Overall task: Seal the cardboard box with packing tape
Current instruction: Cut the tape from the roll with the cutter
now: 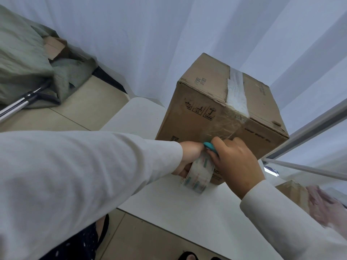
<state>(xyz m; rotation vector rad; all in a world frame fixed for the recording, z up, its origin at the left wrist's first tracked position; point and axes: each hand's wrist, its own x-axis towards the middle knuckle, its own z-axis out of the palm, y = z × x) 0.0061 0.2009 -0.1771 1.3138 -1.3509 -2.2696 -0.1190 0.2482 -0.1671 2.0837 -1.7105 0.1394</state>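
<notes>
Head view, read from left to right. At the upper left of the frame a grey-green sack (22, 59) lies on the floor, well apart from the work.

At centre left, the left hand (187, 156) reaches in from a white sleeve and is closed around the roll of packing tape (199, 175), which hangs just below centre, against the lower near face of the cardboard box (221, 113). The roll is light and rigid at its core. Its clear film is thin, sticky on one side, and likely to wrinkle or fold onto itself if let slack. It is best held through or around the core, as here, with the free length kept taut.

Right of centre, the right hand (234, 158) is folded around a small teal cutter (211, 147), pressed where the tape meets the box wall. Whether the blade is touching the film cannot be told.

The box stands on a white table (169, 199) in the centre right of the frame, flaps closed, with a strip of tape (236, 91) running over the top seam and down the near face. Its corrugated walls look stiff but worn at the edges. It seems light enough to slide under a push, so a steadying hand on a wall or corner is advisable.
</notes>
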